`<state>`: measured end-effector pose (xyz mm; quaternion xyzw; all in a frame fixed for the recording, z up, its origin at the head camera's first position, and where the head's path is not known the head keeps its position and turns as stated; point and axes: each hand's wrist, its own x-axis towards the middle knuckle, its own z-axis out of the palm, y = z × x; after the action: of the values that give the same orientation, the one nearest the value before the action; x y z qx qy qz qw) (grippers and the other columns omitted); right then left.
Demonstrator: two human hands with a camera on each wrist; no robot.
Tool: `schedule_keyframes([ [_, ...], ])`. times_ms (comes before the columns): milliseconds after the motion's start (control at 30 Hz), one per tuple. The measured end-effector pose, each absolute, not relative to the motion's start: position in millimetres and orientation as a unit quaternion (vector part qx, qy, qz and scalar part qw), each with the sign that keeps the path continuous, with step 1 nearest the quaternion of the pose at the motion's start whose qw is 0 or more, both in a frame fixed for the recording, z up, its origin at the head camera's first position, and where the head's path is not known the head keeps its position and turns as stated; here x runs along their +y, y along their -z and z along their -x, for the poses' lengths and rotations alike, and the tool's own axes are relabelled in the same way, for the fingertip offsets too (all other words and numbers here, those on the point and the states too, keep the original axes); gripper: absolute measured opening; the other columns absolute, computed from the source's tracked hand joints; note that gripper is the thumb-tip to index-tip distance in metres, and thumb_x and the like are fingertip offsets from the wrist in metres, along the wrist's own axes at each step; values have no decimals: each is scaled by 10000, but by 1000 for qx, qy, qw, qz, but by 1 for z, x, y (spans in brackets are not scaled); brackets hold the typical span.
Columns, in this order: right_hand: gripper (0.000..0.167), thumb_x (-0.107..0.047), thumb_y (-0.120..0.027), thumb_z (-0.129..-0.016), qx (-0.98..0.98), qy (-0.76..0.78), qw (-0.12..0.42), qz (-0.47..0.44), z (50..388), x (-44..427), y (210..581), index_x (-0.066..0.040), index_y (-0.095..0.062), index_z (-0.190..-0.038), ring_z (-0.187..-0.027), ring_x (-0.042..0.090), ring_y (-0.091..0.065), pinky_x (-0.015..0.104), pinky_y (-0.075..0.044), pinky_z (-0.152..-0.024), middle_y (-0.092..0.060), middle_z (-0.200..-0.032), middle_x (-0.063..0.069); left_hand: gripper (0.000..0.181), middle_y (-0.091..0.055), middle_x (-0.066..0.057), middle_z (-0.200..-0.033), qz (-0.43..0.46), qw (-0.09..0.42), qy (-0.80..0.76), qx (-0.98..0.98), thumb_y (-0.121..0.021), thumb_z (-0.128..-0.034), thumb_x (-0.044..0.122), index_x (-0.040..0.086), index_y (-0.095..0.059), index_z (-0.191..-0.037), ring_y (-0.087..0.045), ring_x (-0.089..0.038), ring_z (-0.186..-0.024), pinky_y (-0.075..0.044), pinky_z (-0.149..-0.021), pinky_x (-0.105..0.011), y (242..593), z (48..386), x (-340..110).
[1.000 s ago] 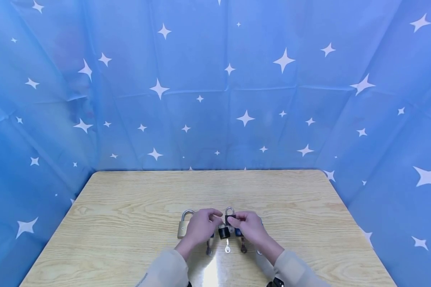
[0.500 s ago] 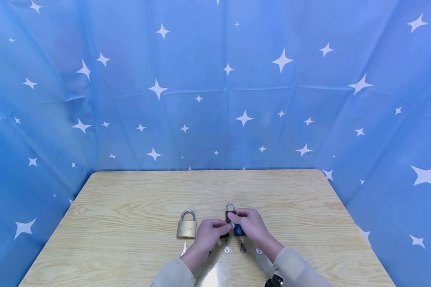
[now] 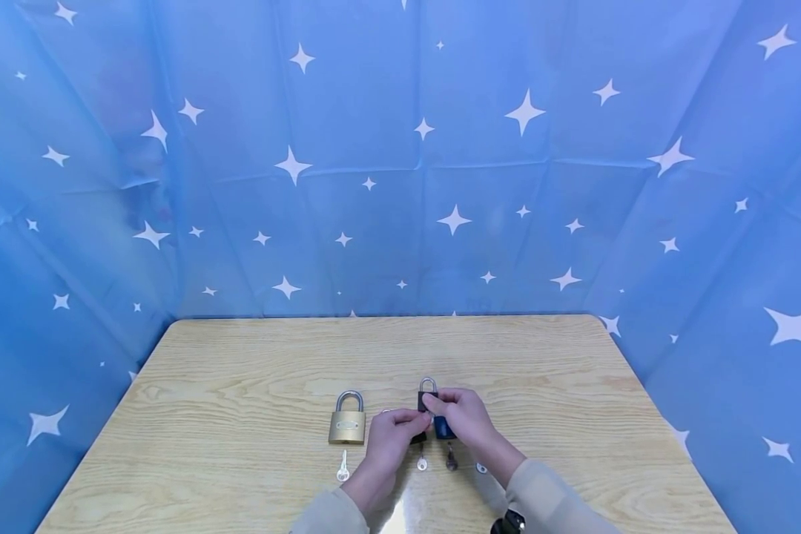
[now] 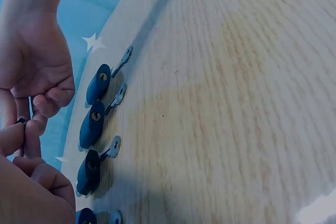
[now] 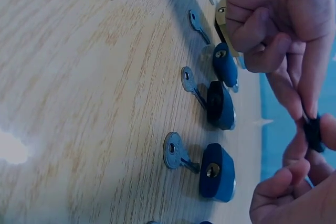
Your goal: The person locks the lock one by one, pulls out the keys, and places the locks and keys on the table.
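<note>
A small black padlock (image 3: 427,400), shackle up, is pinched between the thumb and fingers of my right hand (image 3: 467,417) above the table. My left hand (image 3: 389,437) pinches a small key at the padlock's lower end, its blade mostly covered by fingertips. From the right wrist view, the black padlock (image 5: 313,134) lies between both hands, with a thin sliver of the key (image 5: 304,114) showing. How far the key sits in the keyhole I cannot tell. Below the hands, another black padlock (image 3: 418,438) is partly hidden by my left hand, next to a dark blue padlock (image 3: 444,428).
A larger brass padlock (image 3: 347,427) lies at the left with a silver key (image 3: 343,467) in front. More keys, a silver key (image 3: 422,463) and a dark key (image 3: 451,460), lie before the row of locks. The wooden table (image 3: 240,386) ends at a blue starry curtain (image 3: 374,222).
My left hand has come rightward from beside the brass padlock to the held padlock's lower end, uncovering the brass padlock and its key. My right hand has raised its padlock slightly.
</note>
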<state>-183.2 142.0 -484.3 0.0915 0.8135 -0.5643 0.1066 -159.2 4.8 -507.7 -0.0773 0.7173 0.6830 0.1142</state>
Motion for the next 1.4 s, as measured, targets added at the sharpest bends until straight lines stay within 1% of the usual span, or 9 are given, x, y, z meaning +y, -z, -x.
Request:
schedule_keyframes([
  [167,303,-377,-677,-895,815,560,113,-99,183,141,482,-82,-736,-937,-958,171,-583,308,-422,-836,-697,-974,25,237,-749,-94,-928,91,105,-687,713,-746,-839,257,55,-737,-963,-647,-117,-915,-458,-844,-298,512,159,6],
  [267,315,-395,-690,-879,819,553,113,-105,182,141,482,-95,-739,-961,-1037,196,-581,357,-422,-888,-699,-1055,35,233,-745,-67,-921,98,104,-689,710,-752,-832,250,56,-736,-960,-641,-116,-915,-463,-841,-293,515,158,6],
  [367,322,-410,-699,-866,824,545,113,-107,182,140,483,-105,-741,-960,-1050,207,-579,382,-426,-893,-694,-1077,36,232,-739,-33,-909,101,103,-693,707,-759,-823,243,54,-735,-956,-639,-113,-903,-471,-836,-290,515,157,5],
  [500,305,-401,-698,-868,829,538,109,-105,181,139,484,-110,-743,-944,-1030,198,-583,365,-429,-867,-699,-1055,28,235,-740,-36,-902,97,99,-700,701,-762,-817,230,43,-734,-956,-650,-113,-889,-488,-841,-303,515,155,4],
  [733,282,-384,-699,-871,835,532,96,-100,181,136,485,-109,-744,-913,-1087,206,-592,424,-425,-943,-714,-1038,23,214,-733,-9,-850,93,99,-704,697,-762,-808,197,33,-734,-943,-648,-97,-843,-477,-831,-278,514,154,2],
  [1000,268,-359,-689,-882,833,536,93,-97,184,136,484,-94,-729,-892,-1135,243,-569,484,-408,-986,-687,-1071,41,180,-704,-16,-919,74,114,-697,704,-732,-760,120,25,-704,-911,-626,-118,-857,-472,-820,-288,514,150,0],
  [1067,282,-360,-685,-886,832,538,92,-97,185,136,484,-83,-728,-913,-1145,257,-564,495,-404,-997,-682,-1079,54,172,-692,-10,-917,67,121,-694,706,-721,-755,111,25,-693,-901,-612,-124,-854,-467,-813,-297,514,149,-1],
  [1267,358,-367,-674,-897,830,539,99,-101,187,137,483,-51,-714,-1060,-1198,324,-560,528,-409,-1021,-673,-1175,112,169,-707,4,-844,53,137,-690,709,-707,-777,130,33,-692,-914,-620,-140,-832,-453,-811,-308,514,145,-3],
  [1400,337,-347,-655,-914,829,540,106,-100,187,138,483,-50,-708,-1063,-1184,323,-564,526,-421,-1003,-669,-1178,116,144,-722,0,-798,52,140,-690,708,-712,-778,123,48,-698,-899,-645,-153,-794,-466,-782,-313,515,144,-3],
])
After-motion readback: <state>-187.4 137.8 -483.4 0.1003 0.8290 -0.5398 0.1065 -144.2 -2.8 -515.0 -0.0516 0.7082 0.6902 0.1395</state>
